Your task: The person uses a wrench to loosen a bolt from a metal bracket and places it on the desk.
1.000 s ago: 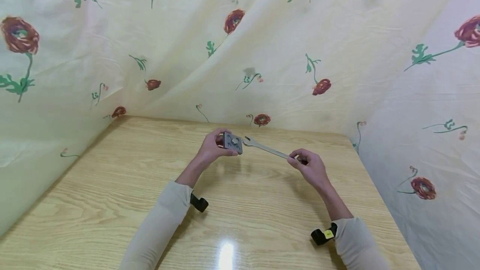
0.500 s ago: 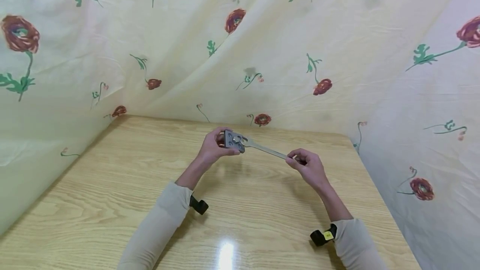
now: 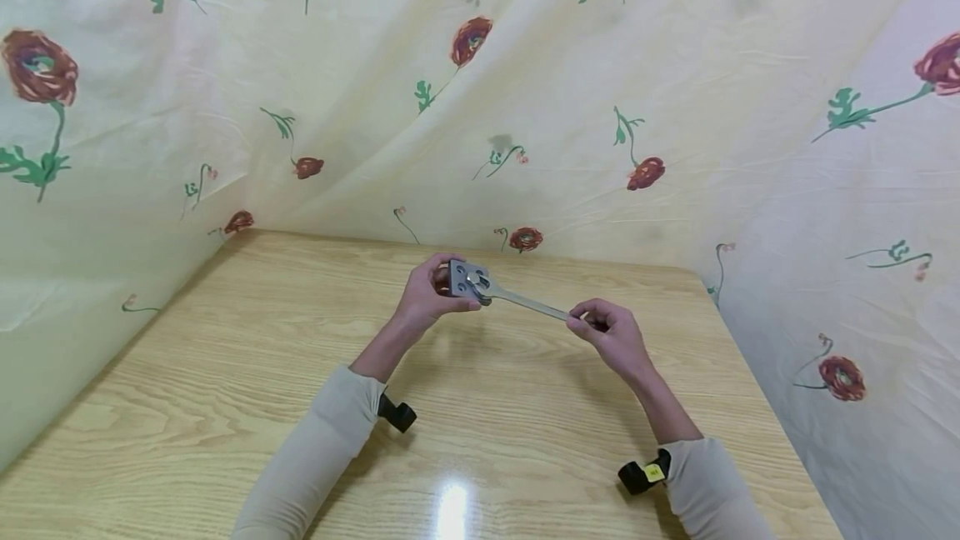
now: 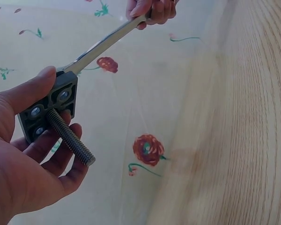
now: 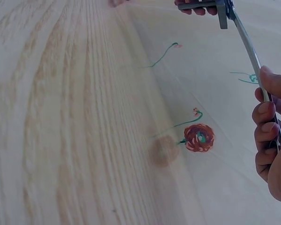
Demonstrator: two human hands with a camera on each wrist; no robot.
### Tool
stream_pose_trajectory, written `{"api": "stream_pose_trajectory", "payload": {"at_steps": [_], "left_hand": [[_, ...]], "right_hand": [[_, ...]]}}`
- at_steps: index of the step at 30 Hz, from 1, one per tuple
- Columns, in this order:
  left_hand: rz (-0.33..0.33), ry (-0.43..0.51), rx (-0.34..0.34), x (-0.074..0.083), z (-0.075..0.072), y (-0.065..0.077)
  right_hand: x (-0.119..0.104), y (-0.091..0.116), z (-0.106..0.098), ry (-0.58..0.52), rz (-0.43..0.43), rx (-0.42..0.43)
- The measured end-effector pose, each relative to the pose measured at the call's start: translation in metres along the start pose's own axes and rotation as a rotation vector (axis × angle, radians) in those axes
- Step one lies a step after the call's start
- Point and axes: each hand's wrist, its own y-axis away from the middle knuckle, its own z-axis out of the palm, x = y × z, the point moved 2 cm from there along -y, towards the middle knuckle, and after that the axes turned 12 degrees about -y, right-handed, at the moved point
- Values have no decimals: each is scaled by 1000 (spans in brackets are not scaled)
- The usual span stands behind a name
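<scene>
My left hand (image 3: pixel 422 298) grips a square grey plate (image 3: pixel 457 286) with round holes, thumb on one edge and fingers on the opposite side. A bolt passes through it; in the left wrist view its long threaded shank (image 4: pixel 71 136) sticks out on the palm side. With thumb and fingers my right hand (image 3: pixel 617 335) holds the far end of a silver wrench (image 3: pixel 531 304). The wrench's open end sits at the bolt head (image 3: pixel 473 278) on the plate's outer face; how fully it fits round the head cannot be seen. Both things are held above the table.
A light wood-grain table (image 3: pixel 480 390) lies below the hands. Pale cloth with red flowers (image 3: pixel 375 107) hangs behind it and along both sides. Black devices (image 3: pixel 397 413) are strapped at the wrists.
The wrench has moved left with my right hand, from a gap beside the plate onto the bolt head. My left hand and the plate have barely shifted.
</scene>
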Motion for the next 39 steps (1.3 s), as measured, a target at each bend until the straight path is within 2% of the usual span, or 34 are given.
{"api": "stream_pose_trajectory", "payload": {"at_steps": [13, 17, 26, 35, 39], "left_hand": [[-13, 8, -3, 1, 0, 2], [-9, 5, 5, 1, 0, 3], [-7, 10, -37, -1, 2, 3], [8, -11, -90, -2, 3, 2], [3, -26, -102, -4, 3, 2]], "right_hand": [[1, 2, 7, -21, -40, 36], [2, 5, 12, -20, -24, 47], [-1, 7, 21, 23, 16, 81], [-34, 12, 19, 51, -7, 29], [-35, 9, 15, 60, -10, -1]]}}
